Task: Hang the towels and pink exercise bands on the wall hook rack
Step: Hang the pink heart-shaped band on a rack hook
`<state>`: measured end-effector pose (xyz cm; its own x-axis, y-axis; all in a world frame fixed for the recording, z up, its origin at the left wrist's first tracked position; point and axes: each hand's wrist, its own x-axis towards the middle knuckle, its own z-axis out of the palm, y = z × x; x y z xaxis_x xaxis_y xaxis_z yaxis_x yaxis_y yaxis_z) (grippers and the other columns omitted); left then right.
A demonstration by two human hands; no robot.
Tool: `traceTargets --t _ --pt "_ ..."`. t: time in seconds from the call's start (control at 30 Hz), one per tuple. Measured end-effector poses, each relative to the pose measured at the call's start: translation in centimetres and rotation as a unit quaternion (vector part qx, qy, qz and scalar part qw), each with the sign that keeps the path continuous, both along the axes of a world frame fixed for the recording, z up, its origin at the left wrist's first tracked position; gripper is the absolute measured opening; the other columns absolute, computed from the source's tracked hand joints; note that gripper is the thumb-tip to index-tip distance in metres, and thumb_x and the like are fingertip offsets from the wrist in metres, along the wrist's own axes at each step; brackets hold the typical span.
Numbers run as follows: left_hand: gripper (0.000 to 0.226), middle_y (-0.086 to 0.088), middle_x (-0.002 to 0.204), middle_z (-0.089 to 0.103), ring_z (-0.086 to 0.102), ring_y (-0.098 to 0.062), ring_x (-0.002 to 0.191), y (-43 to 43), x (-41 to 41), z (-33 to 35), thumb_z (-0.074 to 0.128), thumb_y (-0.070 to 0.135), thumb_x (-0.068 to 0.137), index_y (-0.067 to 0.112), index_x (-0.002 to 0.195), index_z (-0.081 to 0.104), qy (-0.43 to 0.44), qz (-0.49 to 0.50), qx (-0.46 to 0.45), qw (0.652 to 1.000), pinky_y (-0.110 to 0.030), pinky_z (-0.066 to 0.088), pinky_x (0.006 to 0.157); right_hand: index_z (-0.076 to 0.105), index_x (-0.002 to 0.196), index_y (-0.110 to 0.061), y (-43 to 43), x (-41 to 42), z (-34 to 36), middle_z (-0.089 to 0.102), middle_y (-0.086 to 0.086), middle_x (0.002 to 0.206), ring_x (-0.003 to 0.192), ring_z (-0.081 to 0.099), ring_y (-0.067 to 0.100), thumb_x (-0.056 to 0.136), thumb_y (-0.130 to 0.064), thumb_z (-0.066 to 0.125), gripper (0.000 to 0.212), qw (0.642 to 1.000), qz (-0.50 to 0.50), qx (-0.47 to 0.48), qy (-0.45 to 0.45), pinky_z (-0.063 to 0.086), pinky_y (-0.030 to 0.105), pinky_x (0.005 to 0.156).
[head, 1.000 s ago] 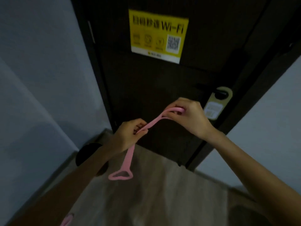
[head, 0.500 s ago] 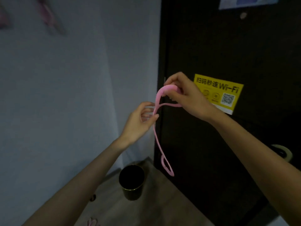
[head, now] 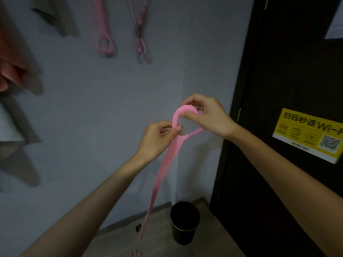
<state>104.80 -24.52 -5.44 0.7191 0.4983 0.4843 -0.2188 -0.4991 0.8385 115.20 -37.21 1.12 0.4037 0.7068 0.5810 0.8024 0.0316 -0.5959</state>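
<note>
A pink exercise band (head: 163, 169) is held up in front of the grey wall. My right hand (head: 207, 115) pinches the top of its end loop, and my left hand (head: 157, 138) pinches the loop's left side just below. The rest of the band hangs straight down toward the floor. High on the wall another pink band (head: 104, 41) hangs, with a pink and grey corded item (head: 140, 39) beside it. Towels hang at the left edge: a pink one (head: 9, 71) and a grey one (head: 55, 17). The hooks themselves are out of frame.
A dark door (head: 287, 89) with a yellow Wi-Fi sticker (head: 306, 134) stands on the right. A black cylindrical bin (head: 184, 222) sits on the floor in the corner. A small pink piece (head: 136, 254) lies on the floor at the bottom edge.
The view swung up and left from the door to the wall, and the hanging bands and towels came into sight. Both hands lifted the band's loop higher and spread it.
</note>
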Motion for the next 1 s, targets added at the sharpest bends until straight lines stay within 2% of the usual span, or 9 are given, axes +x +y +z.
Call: traceTargets --t 0.1,0.17,0.3,0.4,0.5,0.6,0.73,0.83,1.0 --pt "0.01 0.0 0.08 0.073 0.068 -0.01 0.07 3.4 -2.9 0.9 0.064 0.021 0.087 0.02 0.079 0.071 0.002 0.006 -0.036 0.999 -0.027 0.058 0.064 0.064 0.1 -0.009 3.5 -1.9 0.6 0.067 0.008 0.092 0.071 0.063 0.007 0.081 -0.003 0.068 0.02 0.995 0.037 0.032 0.082 0.054 0.022 0.063" --pt "0.009 -0.004 0.085 0.072 0.066 -0.008 0.067 5.9 -4.9 1.4 0.064 0.021 0.087 0.015 0.085 0.071 0.0 0.017 -0.038 0.999 -0.022 0.056 0.059 0.06 0.106 -0.004 5.8 -3.2 0.7 0.064 0.008 0.089 0.065 0.063 0.006 0.081 0.003 0.066 0.026 0.985 0.063 0.05 0.153 0.057 0.021 0.067" --pt "0.01 -0.008 0.085 0.067 0.063 -0.008 0.061 11.2 -9.0 2.8 0.065 0.019 0.087 0.012 0.088 0.072 0.005 0.035 -0.025 0.999 -0.023 0.057 0.058 0.059 0.108 -0.01 10.8 -5.8 0.2 0.066 0.009 0.095 0.074 0.068 0.016 0.08 0.004 0.066 0.031 0.963 0.101 0.05 0.245 0.056 0.03 0.083" --pt "0.012 -0.008 0.085 0.066 0.062 -0.009 0.061 15.0 -11.7 3.9 0.065 0.016 0.086 0.007 0.092 0.071 -0.002 0.034 -0.047 0.998 -0.027 0.06 0.062 0.056 0.114 -0.007 14.4 -7.7 -0.2 0.067 0.01 0.097 0.075 0.068 0.014 0.083 0.002 0.063 0.034 0.944 0.118 0.061 0.303 0.057 0.028 0.081" --pt "0.013 -0.01 0.089 0.068 0.064 -0.007 0.061 17.9 -13.3 4.8 0.066 0.016 0.086 0.007 0.094 0.071 -0.007 0.037 -0.057 0.998 -0.025 0.059 0.062 0.056 0.11 -0.004 16.9 -9.0 -0.4 0.067 0.01 0.094 0.069 0.068 0.009 0.085 0.003 0.06 0.027 0.938 0.122 0.041 0.323 0.059 0.024 0.07" --pt "0.011 -0.01 0.091 0.068 0.063 -0.006 0.06 20.9 -14.5 5.5 0.065 0.015 0.086 0.009 0.093 0.071 -0.004 0.036 -0.052 0.998 -0.025 0.059 0.062 0.061 0.102 -0.004 20.2 -9.9 0.0 0.067 0.012 0.094 0.066 0.068 0.008 0.084 0.003 0.061 0.019 0.937 0.112 0.042 0.327 0.058 0.023 0.067" --pt "0.011 -0.011 0.086 0.066 0.062 -0.005 0.055 24.9 -14.7 6.8 0.065 0.016 0.087 0.008 0.092 0.071 0.0 0.045 -0.056 0.997 -0.023 0.058 0.059 0.062 0.112 -0.003 24.5 -10.0 1.5 0.068 0.012 0.1 0.074 0.068 0.008 0.085 -0.001 0.062 0.027 0.94 0.105 0.105 0.308 0.056 0.019 0.07" --pt "0.013 -0.008 0.08 0.066 0.063 -0.004 0.054 28.0 -14.1 8.4 0.064 0.016 0.087 0.005 0.092 0.069 0.006 0.046 -0.059 0.997 -0.021 0.057 0.057 0.065 0.109 -0.01 28.1 -9.7 3.1 0.069 0.005 0.094 0.072 0.066 0.003 0.086 -0.004 0.062 0.025 0.943 0.108 0.152 0.275 0.055 0.017 0.07" --pt "0.016 -0.001 0.081 0.068 0.065 -0.004 0.055 32.7 -12.2 12.4 0.058 0.016 0.091 0.004 0.097 0.068 -0.01 0.041 -0.041 0.998 -0.018 0.056 0.058 0.066 0.1 -0.01 34.0 -8.2 6.6 0.068 0.001 0.082 0.064 0.063 0.0 0.084 -0.006 0.066 0.016 0.934 0.103 0.215 0.268 0.055 0.016 0.066"
